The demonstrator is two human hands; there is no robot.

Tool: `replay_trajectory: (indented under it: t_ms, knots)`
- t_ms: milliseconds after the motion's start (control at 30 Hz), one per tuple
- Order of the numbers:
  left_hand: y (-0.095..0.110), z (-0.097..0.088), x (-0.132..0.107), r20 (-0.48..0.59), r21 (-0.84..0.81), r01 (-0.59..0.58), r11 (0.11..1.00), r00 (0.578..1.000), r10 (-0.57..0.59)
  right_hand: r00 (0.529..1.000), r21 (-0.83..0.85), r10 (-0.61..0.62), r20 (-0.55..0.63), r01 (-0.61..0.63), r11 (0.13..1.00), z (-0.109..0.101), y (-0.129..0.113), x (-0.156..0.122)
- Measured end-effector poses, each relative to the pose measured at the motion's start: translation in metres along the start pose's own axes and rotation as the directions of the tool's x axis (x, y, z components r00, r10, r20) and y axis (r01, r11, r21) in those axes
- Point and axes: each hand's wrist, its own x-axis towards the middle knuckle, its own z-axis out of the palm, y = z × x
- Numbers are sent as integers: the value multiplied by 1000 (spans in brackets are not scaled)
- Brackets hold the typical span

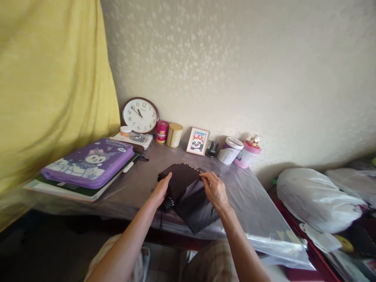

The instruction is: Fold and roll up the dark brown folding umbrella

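Observation:
A black folding umbrella (188, 188) lies collapsed near the table's front edge, its canopy cloth loose and spread toward me. My left hand (162, 190) is closed around the umbrella's left end, thumb on top, beside the dark handle (168, 203). A thin wrist cord hangs below that handle. My right hand (215, 190) pinches the upper right edge of the canopy between thumb and fingers. One dark fold of cloth droops between the hands over the table edge.
A purple zip case (91, 162) rests on books at the left. Along the wall stand a clock (140, 115), two tins, a framed panda picture (197, 141), a black stand and two tubs. White bags (317, 199) sit at the right. Clear plastic covers the table (249, 203).

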Motion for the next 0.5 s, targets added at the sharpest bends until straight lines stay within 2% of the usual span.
replay_trajectory:
  t_ms: [233,333,500]
  knots:
    - [10,2,-15,144,129,-39,991,989,20,999,-21,7,37,-6,1000,30,3,36]
    - [15,6,-24,210,197,-134,971,973,91,998,-28,14,60,-12,1000,41,4,46]
    - [20,5,-36,248,373,-290,881,946,206,995,-65,21,98,-15,998,55,5,56]
